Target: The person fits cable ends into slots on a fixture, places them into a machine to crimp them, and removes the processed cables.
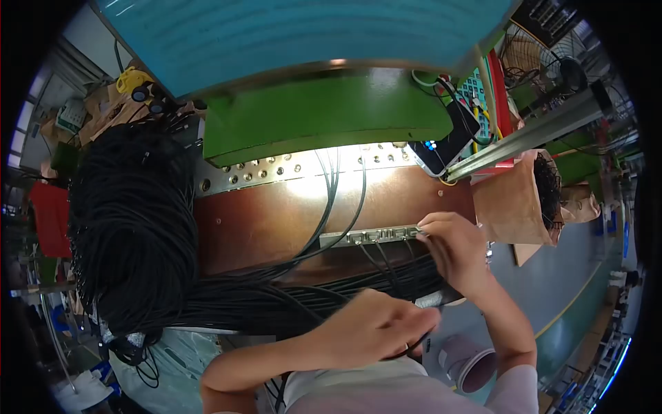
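Note:
My left hand (379, 326) is closed low in front of my body, and a black cable (412, 343) runs out from under its fingers. My right hand (455, 248) pinches at the right end of a narrow metal fixture bar (379, 236); whatever sits between the fingertips is hidden. Several small slots line the bar, with thin black cables leading into it from both sides. It lies along the front of a brown work plate (265, 214). Below it runs a thick bundle of black cables (241, 303), joined to a large heap of black cable (138, 228) at the left.
A green machine housing (324, 114) overhangs the plate, beneath a blue panel (310, 41). At the right are a slanted metal bar (531, 131), a dark control box (448, 141) and a brown paper sack (514, 196). A bucket (472, 366) stands on the floor.

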Demonstrator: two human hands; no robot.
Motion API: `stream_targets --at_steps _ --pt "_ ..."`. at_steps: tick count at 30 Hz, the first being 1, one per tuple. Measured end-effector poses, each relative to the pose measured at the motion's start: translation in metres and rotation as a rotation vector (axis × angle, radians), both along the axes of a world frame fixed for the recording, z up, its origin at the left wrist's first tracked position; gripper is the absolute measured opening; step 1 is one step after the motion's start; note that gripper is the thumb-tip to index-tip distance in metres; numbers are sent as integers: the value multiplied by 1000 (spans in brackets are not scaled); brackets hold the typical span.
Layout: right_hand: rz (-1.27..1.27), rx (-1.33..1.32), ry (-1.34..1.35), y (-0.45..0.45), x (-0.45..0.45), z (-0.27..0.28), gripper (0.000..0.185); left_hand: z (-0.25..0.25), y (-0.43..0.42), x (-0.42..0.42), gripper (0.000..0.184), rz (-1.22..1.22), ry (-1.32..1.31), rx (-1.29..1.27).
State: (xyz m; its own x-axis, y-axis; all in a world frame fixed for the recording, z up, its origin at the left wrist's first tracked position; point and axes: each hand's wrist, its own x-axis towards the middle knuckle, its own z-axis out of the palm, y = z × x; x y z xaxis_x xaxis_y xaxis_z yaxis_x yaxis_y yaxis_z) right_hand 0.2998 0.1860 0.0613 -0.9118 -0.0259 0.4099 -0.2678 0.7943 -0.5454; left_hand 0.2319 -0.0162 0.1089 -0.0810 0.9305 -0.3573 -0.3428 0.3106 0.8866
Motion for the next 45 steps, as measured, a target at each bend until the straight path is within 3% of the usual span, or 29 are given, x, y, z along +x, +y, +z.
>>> stream_targets --at_steps 1,2,4,6,8,9,11,14,16,19,21,26,29,30,31,32,33,34,35,38,40,45 --pt "-55 -159 -42 3 2 -6 21 -3 -12 -4 40 142 246 111" --pt "-36 -70 -51 3 2 -12 19 -16 -19 -5 35 394 247 129" --pt "-64 -184 -140 3 7 -28 16 -29 -33 -25 34 650 246 -12" --pt "-72 -186 -208 2 6 -19 14 -46 -43 -45 33 832 248 -1" --pt "-38 -101 -273 7 1 -13 14 -62 -44 -70 30 926 410 -34" --pt "-40 -61 -274 6 -1 -12 15 -71 -42 -84 27 981 326 -63" --pt "-38 25 -269 2 -5 -9 16 -81 -26 -111 36 950 236 39" --pt "-5 24 -62 -10 -10 -11 21 -131 4 -155 33 863 -386 298" --pt "39 77 -25 -14 -15 -13 20 -144 23 -166 43 864 -915 312" --pt "24 43 -24 -9 -16 -25 20 -157 31 -158 50 471 -570 574" --pt "-2 -28 -42 -10 -18 -29 21 -111 30 -141 55 653 -491 334" --pt "94 -76 -79 -19 -21 -33 27 -137 20 -156 53 443 -586 517" --pt "331 -116 -343 -14 -39 1 31 -138 14 -154 52 506 -570 470" --pt "331 -198 -460 -5 -44 6 35 -140 17 -151 49 473 -607 666" --pt "301 -183 -422 5 -55 12 34 -140 18 -150 46 529 -578 591" --pt "117 -140 -331 8 -65 11 23 -132 19 -148 44 585 -551 516" --pt "-85 -110 -433 4 -77 22 13 -121 21 -145 42 639 -525 438" --pt "-99 -70 -209 8 -98 0 15 -109 25 -144 31 701 -517 305" --pt "-145 -19 -181 9 -108 -8 13 -104 27 -143 28 709 -482 301" --pt "-91 525 443 45 -142 -56 12 -110 30 -143 24 718 -404 305" --pt "-262 766 184 64 -158 -74 15 -101 31 -142 25 732 -387 296" --pt "-254 606 -15 53 -187 -60 19 -84 31 -144 28 687 -414 239"
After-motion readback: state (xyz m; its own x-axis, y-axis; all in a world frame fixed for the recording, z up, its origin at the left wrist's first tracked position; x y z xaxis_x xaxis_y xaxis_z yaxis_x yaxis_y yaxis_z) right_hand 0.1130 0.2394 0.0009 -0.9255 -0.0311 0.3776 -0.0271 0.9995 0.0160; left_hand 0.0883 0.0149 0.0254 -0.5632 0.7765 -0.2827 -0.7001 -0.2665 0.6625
